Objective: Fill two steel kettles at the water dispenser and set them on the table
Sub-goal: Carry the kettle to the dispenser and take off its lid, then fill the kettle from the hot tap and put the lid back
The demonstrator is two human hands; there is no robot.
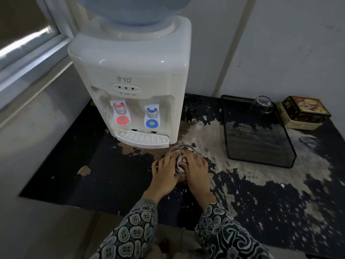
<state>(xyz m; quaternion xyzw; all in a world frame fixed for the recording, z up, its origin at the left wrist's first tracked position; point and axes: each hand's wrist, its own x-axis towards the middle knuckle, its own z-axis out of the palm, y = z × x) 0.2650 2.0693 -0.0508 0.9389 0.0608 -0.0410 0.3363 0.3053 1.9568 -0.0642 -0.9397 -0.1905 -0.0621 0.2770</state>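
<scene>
I go from left to right. Far to the left of my fingers, and beyond them, the water dispenser point(130, 86) stands on the worn black table point(104, 176); its red tap point(120, 111) and blue tap point(152, 115) are above the drip tray point(142, 140), which is just beyond my fingertips.

My left hand point(165, 172) lies on the left side of the steel kettle point(180, 161). Its fingers point(172, 156) curl over the top and grasp the body, I think to keep the kettle from turning or sliding. My right hand point(196, 170) is on the other side, touching the left one at the thumbs; its fingers point(186, 156) bend over the lid in the middle, so I judge I am closing or opening the lid. If water is inside, I cannot tell. The kettle stands on the table under both palms, near the tray, not under a tap. A second kettle I do not see.

Well to the right of my fingers is a black mesh tray point(261, 146) holding an upside-down glass mug point(262, 105), and beyond it a printed tin point(304, 111).
</scene>
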